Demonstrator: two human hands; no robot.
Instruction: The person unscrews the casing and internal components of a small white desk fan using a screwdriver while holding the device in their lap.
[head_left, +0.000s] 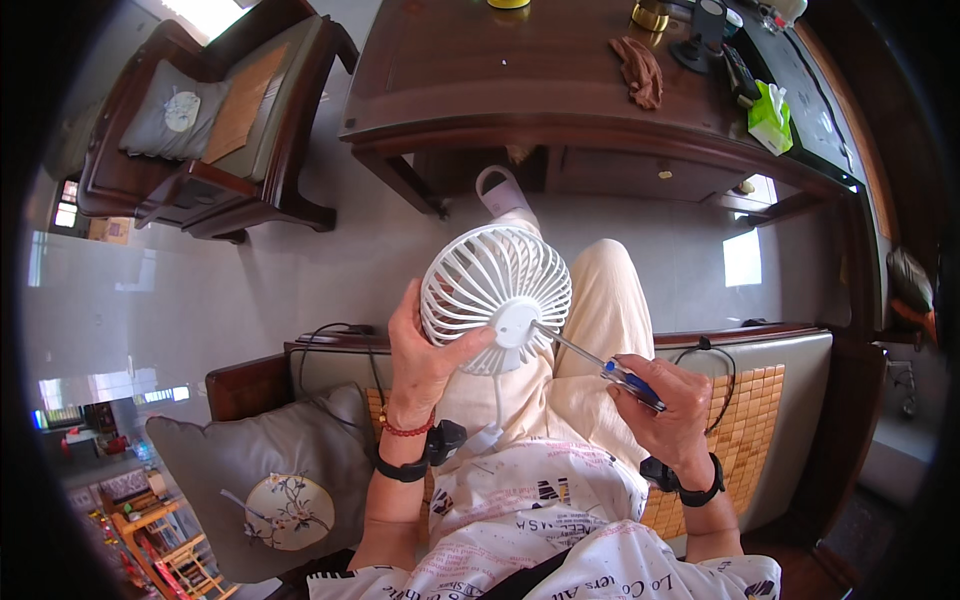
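Note:
A small white plastic fan (517, 330) is held above my lap, its round slatted cage tilted up towards me. My left hand (431, 356) grips the left side of the cage, with the thumb on the rim of the central hub. A screwdriver (634, 382) with a blue and clear handle is in my right hand (667, 409). Its metal shaft points up and left, and the tip meets the right part of the hub, at what looks like a screw hole. The fan's thin white stem runs down to a white base near my waist, partly hidden by my left wrist and shirt.
Ahead stands a dark wooden table (480, 82) bearing a brown cloth (640, 71), a green tissue pack (770, 118) and a remote control. A wooden armchair (300, 150) is at the upper left. Beside me on the bench lie a grey cushion (217, 450) and black cables.

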